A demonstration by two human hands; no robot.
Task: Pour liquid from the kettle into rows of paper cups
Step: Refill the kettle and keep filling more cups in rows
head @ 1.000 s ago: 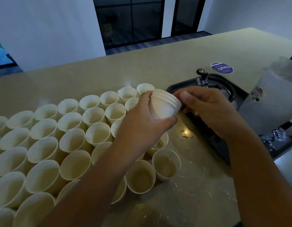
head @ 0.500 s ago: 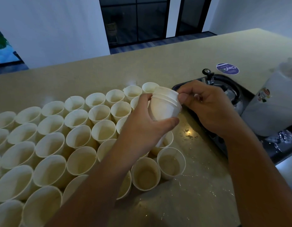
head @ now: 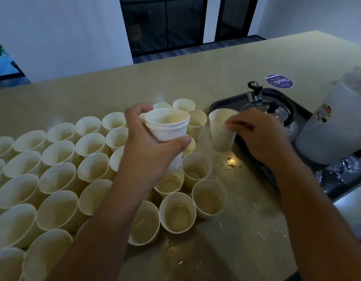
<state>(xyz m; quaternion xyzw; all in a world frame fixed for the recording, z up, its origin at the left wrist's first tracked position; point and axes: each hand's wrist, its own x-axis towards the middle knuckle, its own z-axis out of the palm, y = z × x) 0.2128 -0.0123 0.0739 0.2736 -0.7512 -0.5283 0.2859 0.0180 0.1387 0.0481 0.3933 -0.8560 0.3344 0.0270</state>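
On beige counter [head: 196,78]: perhaps spills.

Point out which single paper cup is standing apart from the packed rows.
The single cup pinched at its rim by the right hand, beside the black tray. It stands clear of the rows; the left hand grips a nested stack.

in front of you runs a beige surface [head: 196,78], wet with scattered droplets [head: 232,163]. a round purple sticker [head: 279,81] lies beside a dark tray [head: 297,110]. at right stands what looks like a large translucent container [head: 333,128]. dark glass doors [head: 165,23] fill the far wall.
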